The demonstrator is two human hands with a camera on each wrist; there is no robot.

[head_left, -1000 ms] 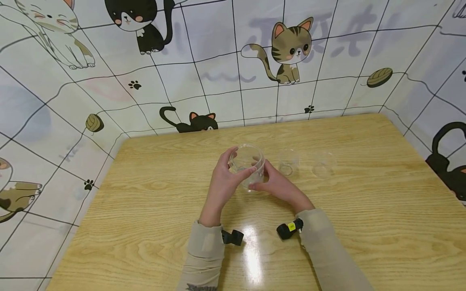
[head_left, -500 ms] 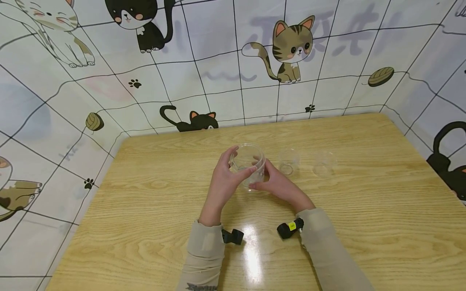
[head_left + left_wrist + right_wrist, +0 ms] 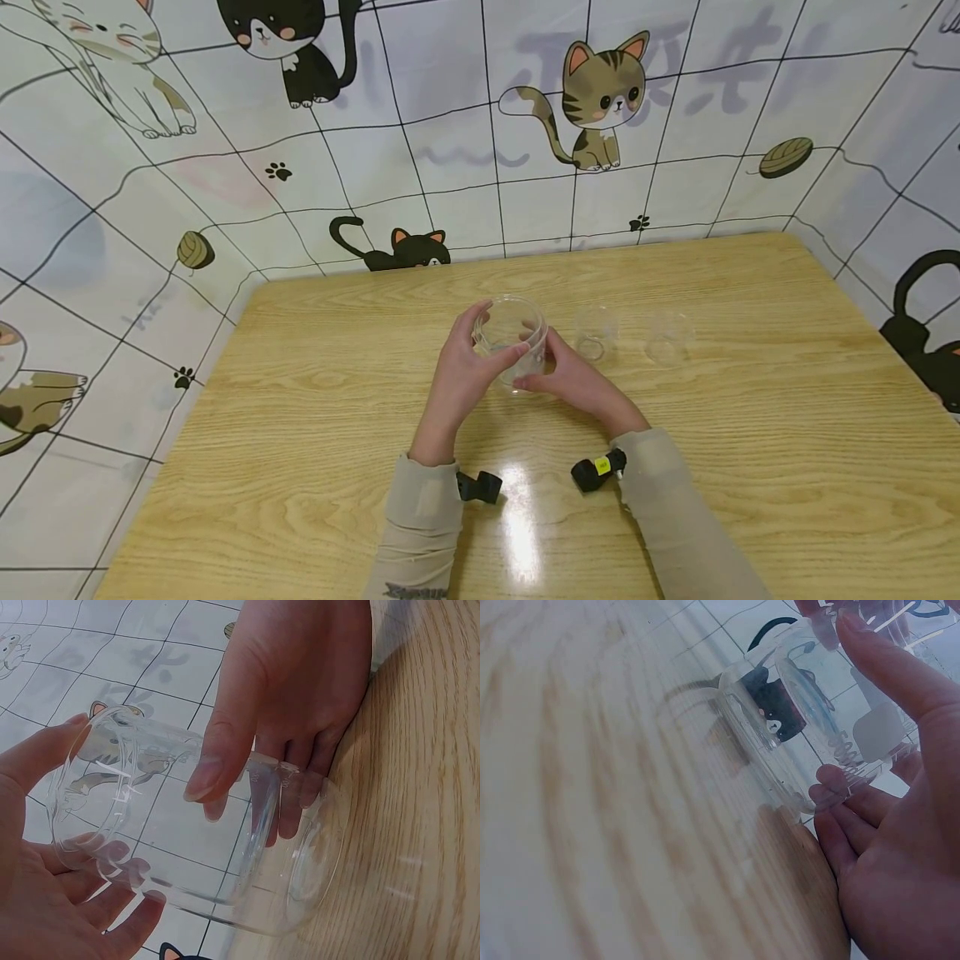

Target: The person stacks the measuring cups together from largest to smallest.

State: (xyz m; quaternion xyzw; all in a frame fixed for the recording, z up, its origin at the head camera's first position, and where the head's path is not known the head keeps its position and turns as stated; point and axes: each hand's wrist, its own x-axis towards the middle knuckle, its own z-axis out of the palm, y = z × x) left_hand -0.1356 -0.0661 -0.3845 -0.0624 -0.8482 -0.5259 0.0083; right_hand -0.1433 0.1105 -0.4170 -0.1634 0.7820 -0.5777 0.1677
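Note:
A clear glass beaker (image 3: 512,321) with faint printed marks is upright near the middle of the table, between both hands. My left hand (image 3: 463,362) grips it around the upper part, thumb in front and fingers behind. Lower down, my right hand (image 3: 581,385) holds its right side, thumb towards me. The left wrist view shows the beaker (image 3: 187,832) with a line across its lower part that may be clear liquid. In the right wrist view a pale patch (image 3: 879,733) shows on the glass. Whether its base touches the table I cannot tell.
Two small clear glass vessels, a nearer one (image 3: 596,333) and a farther one (image 3: 669,340), stand in a row to the right of the beaker. The wooden table (image 3: 300,467) meets a cat-printed wall covering (image 3: 457,175) at the back and sides.

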